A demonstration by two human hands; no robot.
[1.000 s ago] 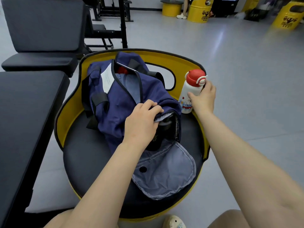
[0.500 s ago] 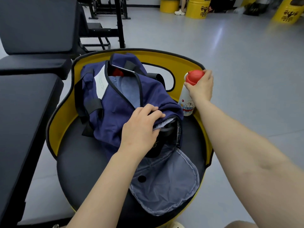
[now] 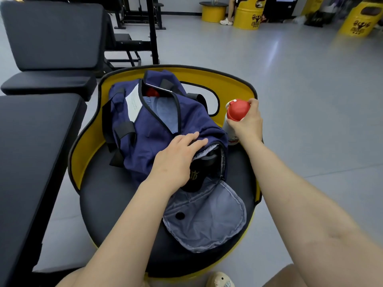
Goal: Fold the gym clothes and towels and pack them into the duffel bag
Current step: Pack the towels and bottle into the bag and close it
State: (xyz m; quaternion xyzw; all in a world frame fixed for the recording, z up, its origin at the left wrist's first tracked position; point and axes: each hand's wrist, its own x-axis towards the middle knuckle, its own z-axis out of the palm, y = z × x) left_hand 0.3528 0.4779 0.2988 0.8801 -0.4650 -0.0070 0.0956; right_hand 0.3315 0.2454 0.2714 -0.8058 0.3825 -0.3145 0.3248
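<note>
Grip has shifted on the white bottle (image 3: 228,129) at the chair's right rim (image 3: 238,88): the right hand (image 3: 246,123), a second ago lower on its body, now curls round it just under the red cap (image 3: 237,109). The left hand (image 3: 178,156), earlier hooked over the end-pocket edge, now lies with fingers nearly straight on the navy duffel bag (image 3: 153,129), which sits on the seat against the back rim, flap (image 3: 205,220) open toward the front edge. Judging by this, the bottle goes into that pocket next.
</note>
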